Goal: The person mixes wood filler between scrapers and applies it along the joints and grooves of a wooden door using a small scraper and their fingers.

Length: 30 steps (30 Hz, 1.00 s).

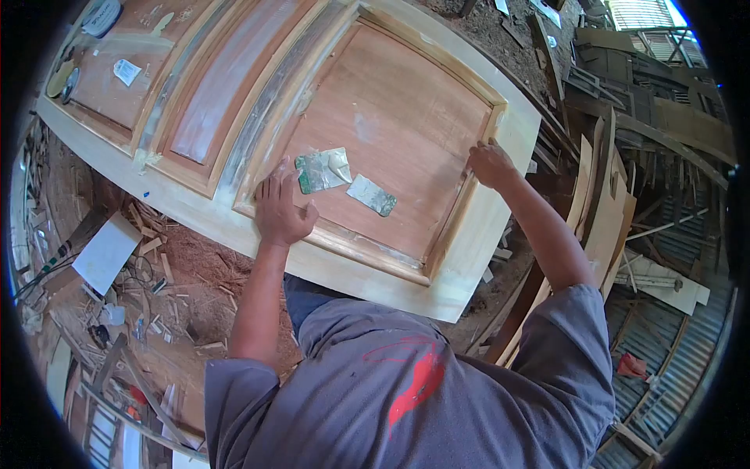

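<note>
A large wooden panelled door [398,117] lies flat in front of me, with raised frame mouldings around its panels. My left hand [283,206] rests palm down on the lower left corner of the right-hand panel's frame, fingers spread. On the right, my right hand [491,164] is at the right moulding, its fingers bent together against the wood; whatever they pinch is too small to make out. Between the hands, two worn sheets lie on the panel: a larger creased one [323,170] beside my left fingers, and a smaller grey one [371,195] with a green end.
A round tub [101,17], a small white packet [126,72] and a dark oval object [70,84] sit on the door's far left. Long boards [605,203] lean at the right. Wood scraps and a white board [108,254] lie on the floor at left.
</note>
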Each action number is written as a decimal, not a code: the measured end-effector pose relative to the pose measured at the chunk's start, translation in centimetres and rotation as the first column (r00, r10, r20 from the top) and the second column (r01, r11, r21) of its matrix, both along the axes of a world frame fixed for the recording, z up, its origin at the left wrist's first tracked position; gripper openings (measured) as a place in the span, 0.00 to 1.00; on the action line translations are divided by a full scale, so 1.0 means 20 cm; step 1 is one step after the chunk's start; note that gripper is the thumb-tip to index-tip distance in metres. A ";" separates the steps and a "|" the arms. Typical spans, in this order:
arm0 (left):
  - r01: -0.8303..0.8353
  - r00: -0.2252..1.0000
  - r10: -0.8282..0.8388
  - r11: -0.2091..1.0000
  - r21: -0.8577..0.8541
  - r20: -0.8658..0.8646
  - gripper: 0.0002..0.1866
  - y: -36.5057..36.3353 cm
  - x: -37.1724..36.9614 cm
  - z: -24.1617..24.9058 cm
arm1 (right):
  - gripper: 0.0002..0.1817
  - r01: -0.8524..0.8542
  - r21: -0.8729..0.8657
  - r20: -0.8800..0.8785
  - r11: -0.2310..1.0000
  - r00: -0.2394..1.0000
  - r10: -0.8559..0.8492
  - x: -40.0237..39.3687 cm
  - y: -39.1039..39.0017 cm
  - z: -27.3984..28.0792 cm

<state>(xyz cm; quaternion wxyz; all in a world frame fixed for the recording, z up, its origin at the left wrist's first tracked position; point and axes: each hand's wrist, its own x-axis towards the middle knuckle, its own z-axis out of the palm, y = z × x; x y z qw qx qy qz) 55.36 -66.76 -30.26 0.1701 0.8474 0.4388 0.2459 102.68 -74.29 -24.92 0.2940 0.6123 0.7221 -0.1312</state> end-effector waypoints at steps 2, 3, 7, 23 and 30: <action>0.003 1.000 -0.003 1.000 -0.001 -0.002 0.34 0.01 0.00 0.00 | 0.10 0.004 -0.022 0.022 1.000 1.000 -0.004 -0.01 -0.01 0.01; 0.004 1.000 -0.004 1.000 -0.005 -0.003 0.34 0.00 0.00 -0.01 | 0.11 -0.009 -0.038 0.062 0.999 0.998 0.011 0.00 -0.02 0.01; 0.006 1.000 -0.006 1.000 -0.015 0.005 0.34 0.00 0.00 -0.02 | 0.11 -0.049 0.060 -0.007 0.997 0.999 0.049 0.04 -0.02 0.05; 0.003 1.000 -0.003 0.999 0.039 0.011 0.34 0.00 0.00 -0.02 | 0.14 0.068 0.101 -0.105 0.993 0.993 -0.057 0.14 -0.25 0.09; 0.002 1.000 -0.002 1.000 -0.002 -0.007 0.34 -0.01 0.01 -0.01 | 0.11 0.075 0.105 -0.039 0.992 0.997 -0.071 0.07 -0.03 0.10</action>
